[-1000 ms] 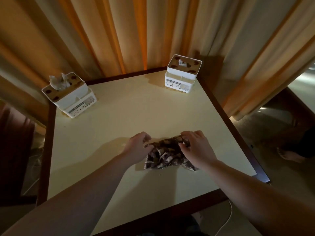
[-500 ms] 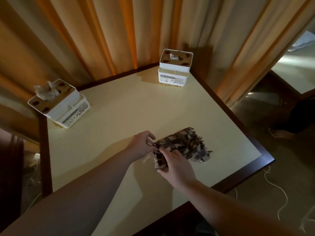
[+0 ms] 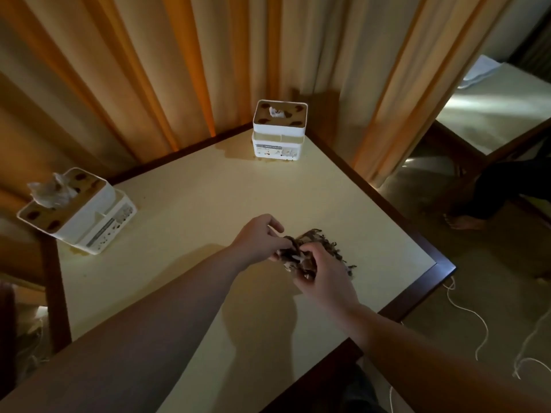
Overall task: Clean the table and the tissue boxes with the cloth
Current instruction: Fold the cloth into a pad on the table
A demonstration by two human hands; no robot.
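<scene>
A dark patterned cloth [image 3: 313, 245] with frayed edges is bunched between both hands just above the cream table [image 3: 193, 222] with its dark wooden rim. My left hand [image 3: 259, 238] pinches its left end. My right hand [image 3: 325, 275] grips the bunch from the near side. One white tissue box [image 3: 278, 129] stands at the far corner of the table. A second white tissue box [image 3: 80, 213] sits at the left edge with a tissue sticking up from it.
Orange and cream curtains [image 3: 179, 70] hang right behind the table. A person's bare foot [image 3: 465, 223] rests on the floor at the right. White cords [image 3: 468, 320] trail over the floor there. Another pale table [image 3: 501, 108] stands at the far right.
The cloth lay spread flat under both hands; now it is gathered into a bunch and raised a little. My right hand moved from its far side to its near side.
</scene>
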